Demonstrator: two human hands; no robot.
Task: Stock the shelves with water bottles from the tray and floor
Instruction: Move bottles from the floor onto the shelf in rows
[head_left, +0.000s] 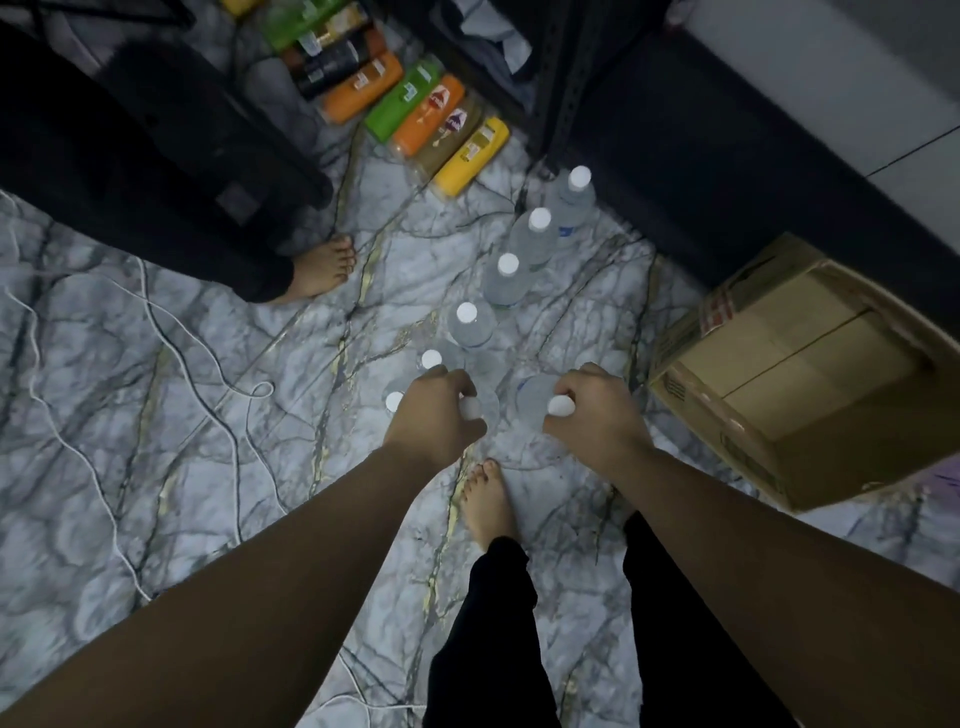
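— What are the hands doing?

— Both reach down toward the marble-patterned floor (182, 364). The left hand (434, 410) has its fingers curled around the neck of a clear water bottle (480, 410), whose white cap shows just beside the knuckles. The right hand (592, 408) grips a second bottle (535, 400) the same way, its white cap peeking out under the curled fingers.

— Are those two bottles standing on the floor or lifted?

— I cannot tell from above; they are upright, and that is all the view gives.

— Where are the other bottles?

— A line of upright capped bottles (470, 325) runs from beside the left hand up and to the right, ending near the foot of the dark metal shelf rack (566, 98). Two caps sit just left of the left hand (partly hidden by it).

— Anything else around?

— An open cardboard box (800, 379) lies on the floor to the right of the right hand. Coloured drink bottles (441, 127), green, orange and yellow, lie on their sides near the rack's base. A white cable (156, 322) trails across the floor on the left. The person's bare foot (488, 504) stands below the hands, and another person's bare foot (322, 267) shows farther left under dark clothing.
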